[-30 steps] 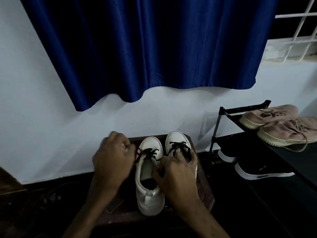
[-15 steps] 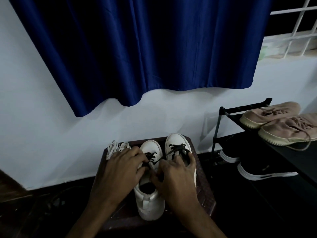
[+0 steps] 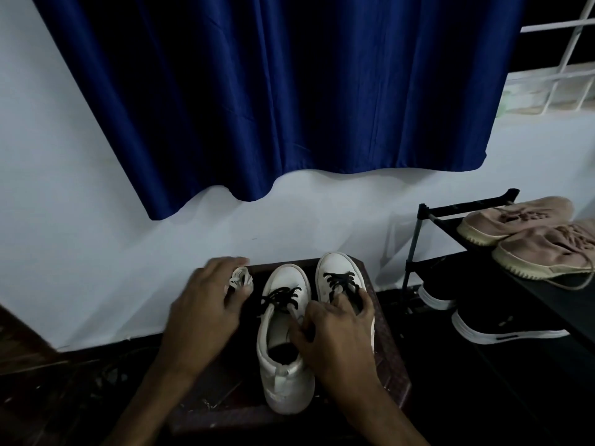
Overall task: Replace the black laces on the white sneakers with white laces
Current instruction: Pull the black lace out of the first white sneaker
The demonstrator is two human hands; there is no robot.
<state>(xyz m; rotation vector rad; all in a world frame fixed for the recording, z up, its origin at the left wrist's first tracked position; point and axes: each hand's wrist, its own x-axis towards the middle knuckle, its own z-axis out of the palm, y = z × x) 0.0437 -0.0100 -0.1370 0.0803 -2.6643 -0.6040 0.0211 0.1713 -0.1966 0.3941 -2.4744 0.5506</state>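
Since the earlier frame the left hand (image 3: 206, 304) has left the near shoe's lacing and gone to the white laces (image 3: 240, 278), a small coiled bundle at the back-left corner of the dark wooden stool (image 3: 394, 375). Its fingers arch over the bundle with the thumb beneath, a narrow grasp on the cord.

Both shoes stand side by side on the stool, long axes running away from the person, toes toward the wall. The left sneaker (image 3: 283, 378) sits nearer, heel to the camera; the right sneaker (image 3: 335, 267) sits further back. Both uppers are smooth and white with rounded toes, and each still carries flat black laces (image 3: 280, 296).

The right hand (image 3: 338, 333) spans the pair. Thumb and forefinger pinch the left sneaker's inner collar, while the other fingers curl onto the right sneaker's lacing.
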